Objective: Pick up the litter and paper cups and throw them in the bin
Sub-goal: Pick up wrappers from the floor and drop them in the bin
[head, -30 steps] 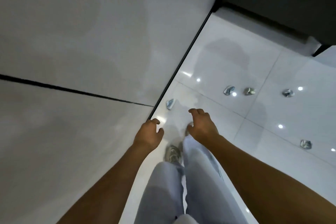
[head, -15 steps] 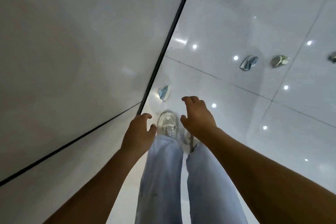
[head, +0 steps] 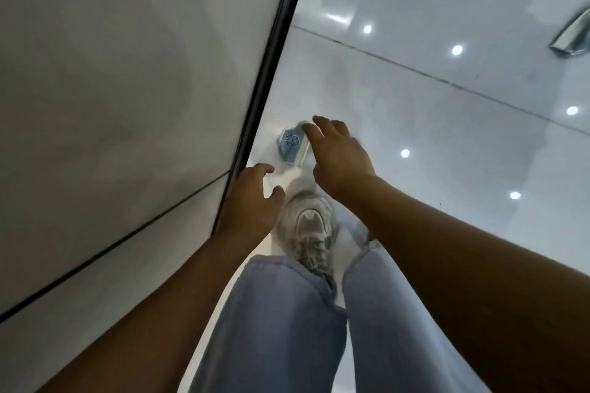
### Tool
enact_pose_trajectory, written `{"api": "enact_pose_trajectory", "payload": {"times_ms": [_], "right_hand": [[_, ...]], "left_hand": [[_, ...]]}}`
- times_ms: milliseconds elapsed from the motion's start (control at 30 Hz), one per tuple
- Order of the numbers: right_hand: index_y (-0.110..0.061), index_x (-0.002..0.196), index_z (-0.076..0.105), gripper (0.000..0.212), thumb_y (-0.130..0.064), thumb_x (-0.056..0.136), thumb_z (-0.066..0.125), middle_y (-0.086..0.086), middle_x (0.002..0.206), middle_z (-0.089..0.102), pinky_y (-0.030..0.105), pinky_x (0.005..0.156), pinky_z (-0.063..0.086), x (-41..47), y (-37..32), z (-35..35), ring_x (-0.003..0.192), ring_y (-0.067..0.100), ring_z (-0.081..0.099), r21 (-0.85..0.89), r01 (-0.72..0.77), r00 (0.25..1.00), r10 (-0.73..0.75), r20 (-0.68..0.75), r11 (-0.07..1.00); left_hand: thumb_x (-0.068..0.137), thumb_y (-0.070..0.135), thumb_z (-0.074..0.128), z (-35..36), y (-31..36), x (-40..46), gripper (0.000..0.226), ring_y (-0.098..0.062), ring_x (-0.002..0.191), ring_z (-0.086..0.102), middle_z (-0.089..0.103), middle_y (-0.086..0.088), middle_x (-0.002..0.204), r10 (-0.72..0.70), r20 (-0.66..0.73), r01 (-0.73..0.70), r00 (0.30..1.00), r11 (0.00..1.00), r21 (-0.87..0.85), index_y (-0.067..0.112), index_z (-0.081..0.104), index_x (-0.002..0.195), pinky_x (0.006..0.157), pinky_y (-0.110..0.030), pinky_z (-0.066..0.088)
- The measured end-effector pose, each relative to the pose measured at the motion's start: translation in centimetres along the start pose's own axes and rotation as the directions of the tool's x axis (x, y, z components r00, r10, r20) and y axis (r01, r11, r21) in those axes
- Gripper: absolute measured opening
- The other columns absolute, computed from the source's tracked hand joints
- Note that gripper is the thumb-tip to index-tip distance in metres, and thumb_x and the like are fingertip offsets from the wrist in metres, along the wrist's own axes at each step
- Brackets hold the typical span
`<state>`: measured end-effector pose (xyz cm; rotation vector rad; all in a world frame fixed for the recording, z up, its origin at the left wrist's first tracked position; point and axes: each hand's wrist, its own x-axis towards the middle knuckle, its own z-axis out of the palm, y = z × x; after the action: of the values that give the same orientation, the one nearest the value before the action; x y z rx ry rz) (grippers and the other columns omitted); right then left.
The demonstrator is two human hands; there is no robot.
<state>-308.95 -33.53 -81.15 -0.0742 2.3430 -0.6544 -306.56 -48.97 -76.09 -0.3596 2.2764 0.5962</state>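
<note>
Litter [head: 292, 146] lies on the floor [head: 415, 124] at eleven o'clock of the relaxed right hand [head: 340, 155]; left hand [head: 250, 201], loosely curled, holds nothing.

Crushed blue paper cup [head: 292, 146] on floor, second piece of litter [head: 573, 37] far right

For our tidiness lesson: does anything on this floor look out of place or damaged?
Yes. A crushed blue paper cup lies flattened on the floor by the wall, beside the right hand. Another blurred piece of litter lies far right.
</note>
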Motion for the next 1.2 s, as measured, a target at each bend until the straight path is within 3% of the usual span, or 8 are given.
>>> {"api": "enact_pose_trajectory", "payload": {"times_ms": [167, 300, 467, 700, 800, 900, 1100, 1200], "right_hand": [[-0.018, 0.151, 0.023, 0.08, -0.005, 0.084, 0.065, 0.005, 0.16, 0.015, 0.043, 0.117, 0.022, 4.6, 0.3, 3.4, 0.147, 0.029, 0.012, -0.085, 0.16, 0.987, -0.158, 0.031, 0.983], [-0.016, 0.147, 0.031, 0.073, -0.015, 0.084, 0.067, 0.006, 0.147, 0.036, 0.039, 0.107, 0.035, 5.5, 0.9, 4.4, 0.133, 0.028, 0.032, -0.143, 0.184, 0.983, -0.181, 0.033, 0.973], [-0.014, 0.14, 0.039, 0.065, -0.021, 0.082, 0.069, 0.005, 0.134, 0.044, 0.034, 0.093, 0.044, 4.1, 2.1, 3.9, 0.121, 0.024, 0.04, -0.051, 0.083, 0.996, -0.084, 0.0, 0.995], [-0.011, 0.133, 0.045, 0.046, -0.005, 0.089, 0.058, 0.007, 0.128, 0.045, 0.034, 0.089, 0.048, 0.0, 4.6, 2.1, 0.117, 0.023, 0.041, 0.13, -0.137, 0.99, 0.14, -0.012, 0.982], [-0.015, 0.136, 0.041, 0.054, -0.016, 0.087, 0.064, 0.006, 0.131, 0.044, 0.037, 0.092, 0.049, -0.9, 5.3, 2.2, 0.121, 0.024, 0.039, 0.186, -0.185, 0.981, 0.192, -0.022, 0.965], [-0.018, 0.141, 0.035, 0.072, -0.026, 0.08, 0.072, 0.004, 0.137, 0.04, 0.039, 0.095, 0.047, -0.9, 5.4, 3.2, 0.123, 0.025, 0.038, 0.132, -0.122, 0.992, 0.123, 0.004, 0.984], [-0.017, 0.147, 0.025, 0.086, -0.017, 0.077, 0.073, 0.002, 0.146, 0.029, 0.037, 0.1, 0.042, 0.2, 4.8, 5.7, 0.129, 0.025, 0.031, 0.029, -0.026, 0.999, 0.026, -0.019, 0.999], [-0.015, 0.143, 0.032, 0.075, -0.013, 0.079, 0.071, 0.004, 0.141, 0.034, 0.037, 0.099, 0.044, 0.5, 4.6, 6.6, 0.125, 0.025, 0.034, 0.01, -0.017, 0.999, 0.017, -0.029, 1.0]], "left_hand": [[0.089, 0.018, 0.06, 2.1, -1.8, 3.6, 0.038, -0.012, 0.117, 0.048, 0.053, 0.0, 0.129, 0.022, 0.001, -0.022, 1.0, 1.0, -0.02, 0.017, 0.052, 0.127, 0.09, -0.019, 0.033], [0.089, 0.017, 0.061, 2.2, -2.4, 5.0, 0.038, -0.012, 0.115, 0.048, 0.052, 0.0, 0.128, 0.03, -0.002, -0.03, 1.0, 1.0, -0.003, 0.016, 0.052, 0.125, 0.088, -0.019, 0.033], [0.087, 0.017, 0.063, 2.1, -1.4, 5.3, 0.044, -0.015, 0.117, 0.048, 0.051, -0.002, 0.131, 0.054, 0.011, -0.055, 0.998, 0.998, 0.027, 0.016, 0.05, 0.129, 0.089, -0.02, 0.033], [0.087, 0.019, 0.064, 2.2, 2.6, 4.0, 0.046, -0.015, 0.116, 0.049, 0.05, 0.0, 0.132, 0.075, 0.101, -0.08, 0.992, 0.996, 0.042, 0.017, 0.048, 0.129, 0.084, -0.02, 0.034], [0.087, 0.02, 0.063, 2.6, 3.6, 4.0, 0.044, -0.015, 0.116, 0.049, 0.051, -0.001, 0.131, 0.079, 0.11, -0.086, 0.991, 0.995, 0.055, 0.018, 0.049, 0.128, 0.083, -0.02, 0.035], [0.088, 0.02, 0.063, 3.3, 3.5, 4.4, 0.045, -0.016, 0.115, 0.05, 0.051, -0.001, 0.131, 0.077, 0.101, -0.085, 0.992, 0.993, 0.079, 0.018, 0.048, 0.129, 0.083, -0.021, 0.036], [0.087, 0.022, 0.063, 4.3, 0.8, 5.0, 0.045, -0.015, 0.118, 0.048, 0.049, 0.0, 0.132, 0.064, 0.083, -0.07, 0.995, 0.994, 0.079, 0.018, 0.048, 0.13, 0.086, -0.021, 0.035], [0.087, 0.021, 0.063, 4.6, -0.6, 5.2, 0.045, -0.014, 0.117, 0.048, 0.049, -0.001, 0.131, 0.065, 0.087, -0.071, 0.994, 0.996, 0.062, 0.018, 0.048, 0.13, 0.085, -0.022, 0.035]]}}
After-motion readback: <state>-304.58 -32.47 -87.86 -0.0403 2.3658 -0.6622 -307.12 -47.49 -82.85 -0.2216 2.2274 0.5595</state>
